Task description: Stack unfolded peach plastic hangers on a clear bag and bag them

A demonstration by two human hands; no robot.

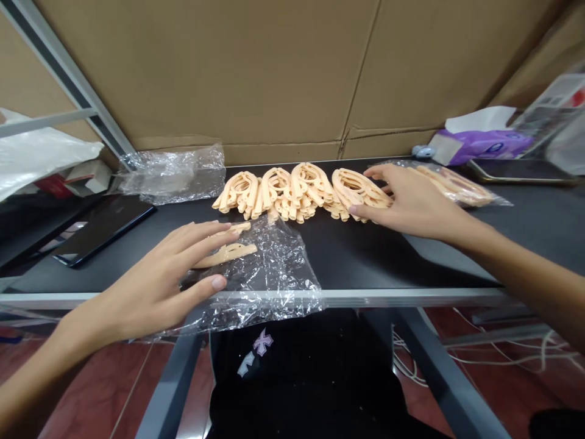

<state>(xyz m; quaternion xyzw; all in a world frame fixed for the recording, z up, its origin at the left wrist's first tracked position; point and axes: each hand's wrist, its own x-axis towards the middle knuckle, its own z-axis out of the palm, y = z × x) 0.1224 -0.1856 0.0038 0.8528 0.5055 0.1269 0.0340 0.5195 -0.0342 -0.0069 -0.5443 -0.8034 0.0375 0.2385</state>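
Observation:
A row of beige plastic folding hangers lies in overlapping bunches at the back of the black table. My right hand has its thumb and fingers round the rightmost bunch of hangers, which still rests on the table. Near the front edge my left hand is stretched out flat, fingers apart, over a clear plastic bag. Beige pieces like the hangers lie at the bag, partly under those fingers. The bag's near end hangs over the table edge.
Behind my right hand lies another clear bag with beige pieces. A purple tissue pack and a dark tablet-like device are at the right. More clear plastic and a dark phone lie left. Cardboard walls the back.

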